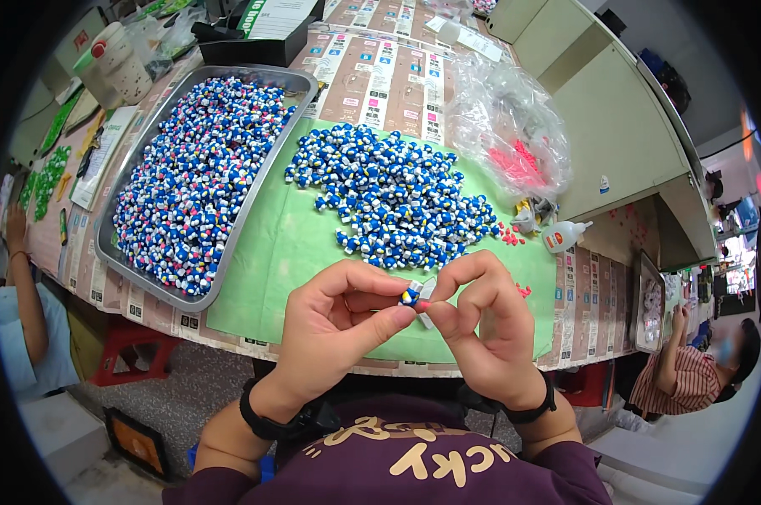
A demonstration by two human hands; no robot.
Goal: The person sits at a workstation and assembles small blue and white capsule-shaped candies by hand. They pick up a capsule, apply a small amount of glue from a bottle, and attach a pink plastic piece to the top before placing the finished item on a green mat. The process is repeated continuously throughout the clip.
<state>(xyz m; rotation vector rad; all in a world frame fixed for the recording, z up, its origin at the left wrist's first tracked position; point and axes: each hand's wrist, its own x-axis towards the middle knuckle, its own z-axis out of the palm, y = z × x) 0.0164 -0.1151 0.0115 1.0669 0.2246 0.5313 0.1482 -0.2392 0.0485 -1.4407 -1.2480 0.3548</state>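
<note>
Pinching a small blue and white figure (411, 295) between thumb and fingertips, the left hand (334, 324) and right hand (479, 324) meet above the green mat (283, 244). Beyond lies a loose pile of figures (393, 198), beside a metal tray (107, 240) filled with more.

The small blue and white figure (411, 295) is mostly hidden between the fingertips of the left hand (334, 324) and the right hand (481, 324), so its shape cannot be told. A pale tool (427, 292) beside it is too covered to identify. At nine o'clock a person (23, 324) is cut off by the dark rim; at four o'clock another person (692, 370) shows only in part. The pink pieces in the clear bag (506, 126) at one o'clock are too small to make out.
</note>
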